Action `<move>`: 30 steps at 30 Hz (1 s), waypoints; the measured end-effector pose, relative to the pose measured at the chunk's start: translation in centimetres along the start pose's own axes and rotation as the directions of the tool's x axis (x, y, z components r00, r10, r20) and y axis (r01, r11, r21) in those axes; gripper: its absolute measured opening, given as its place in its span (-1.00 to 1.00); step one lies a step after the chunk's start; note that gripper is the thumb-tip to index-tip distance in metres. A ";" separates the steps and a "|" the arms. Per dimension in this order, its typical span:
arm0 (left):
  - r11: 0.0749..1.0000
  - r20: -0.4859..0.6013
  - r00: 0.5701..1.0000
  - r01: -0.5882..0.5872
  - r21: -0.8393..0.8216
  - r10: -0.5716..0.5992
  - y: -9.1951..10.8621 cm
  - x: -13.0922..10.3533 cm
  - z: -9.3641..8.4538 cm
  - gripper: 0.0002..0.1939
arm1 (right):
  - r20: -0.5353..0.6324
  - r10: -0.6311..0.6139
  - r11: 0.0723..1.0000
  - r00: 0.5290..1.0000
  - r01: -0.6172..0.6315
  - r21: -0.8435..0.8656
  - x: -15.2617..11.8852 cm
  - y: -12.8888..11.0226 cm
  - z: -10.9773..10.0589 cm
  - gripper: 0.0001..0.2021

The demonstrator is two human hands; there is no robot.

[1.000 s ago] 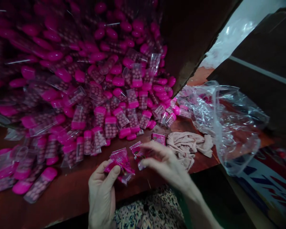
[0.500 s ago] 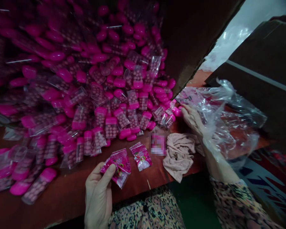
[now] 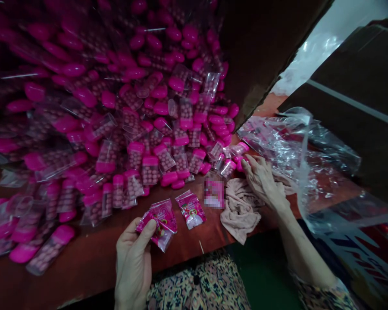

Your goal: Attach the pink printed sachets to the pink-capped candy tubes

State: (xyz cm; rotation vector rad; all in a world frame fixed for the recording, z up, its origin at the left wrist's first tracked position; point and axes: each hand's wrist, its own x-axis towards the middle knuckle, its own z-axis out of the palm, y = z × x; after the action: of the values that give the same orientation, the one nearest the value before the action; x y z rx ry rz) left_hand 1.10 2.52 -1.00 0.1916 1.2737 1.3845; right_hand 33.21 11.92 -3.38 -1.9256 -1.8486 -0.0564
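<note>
Bright pink is worn by the caps (image 3: 63, 233), while the tubes (image 3: 211, 88) are left colourless and filled with dusty-pink beads (image 3: 150, 175). The sachets (image 3: 191, 210) are printed deep pink, marked with white and green. The tabletop (image 3: 93, 260) is coloured reddish brown, the cloth (image 3: 241, 217) greyish pink. The clothing (image 3: 197, 290) is patterned in cream and dark swirls; the dark panel (image 3: 368, 64) is crossed by a pale stripe (image 3: 352, 103).

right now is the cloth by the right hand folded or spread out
Crumpled, neither neatly folded nor spread: the cloth shows bunched, uneven creases, though the right hand hides part of it.

Right grip (image 3: 262, 180) now off middle packet (image 3: 191, 209), by pink-capped tubes (image 3: 228, 168)
</note>
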 end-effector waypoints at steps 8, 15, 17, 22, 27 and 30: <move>0.998 0.008 0.999 0.040 -0.054 -0.039 0.3 0.1 0.4 -0.76 | -0.080 0.034 0.999 0.996 -0.033 0.014 -2.3 -0.4 -1.1 -0.58; 0.964 0.120 0.980 0.180 -0.195 -0.159 0.7 0.2 2.3 -0.85 | -0.392 0.077 0.996 0.917 -0.051 0.077 -4.6 -5.4 -2.3 -0.68; 0.960 0.122 0.979 0.185 -0.210 -0.162 0.6 0.3 2.7 -0.87 | -0.342 0.180 0.943 0.922 -0.063 0.328 -6.5 -8.4 -2.6 -0.70; 0.961 0.124 0.979 0.184 -0.204 -0.162 -0.1 0.2 3.1 -0.91 | 0.118 0.215 0.607 0.969 -0.227 0.761 -10.9 -15.2 -0.4 -0.75; 0.964 0.116 0.982 0.173 -0.201 -0.152 -0.3 0.0 2.8 -0.90 | 0.145 0.209 0.610 0.967 -0.245 0.754 -11.0 -16.3 1.6 -0.75; 0.964 0.104 0.985 0.160 -0.210 -0.141 -0.1 0.1 2.9 -0.89 | 0.127 0.251 0.583 0.960 -0.255 0.772 -10.6 -16.3 0.6 -0.71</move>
State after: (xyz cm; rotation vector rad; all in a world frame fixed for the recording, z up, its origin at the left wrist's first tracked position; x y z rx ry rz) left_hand 3.25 4.14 0.04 0.0038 1.0332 1.3575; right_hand 16.48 2.01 -2.69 -1.4859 -1.2230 0.7425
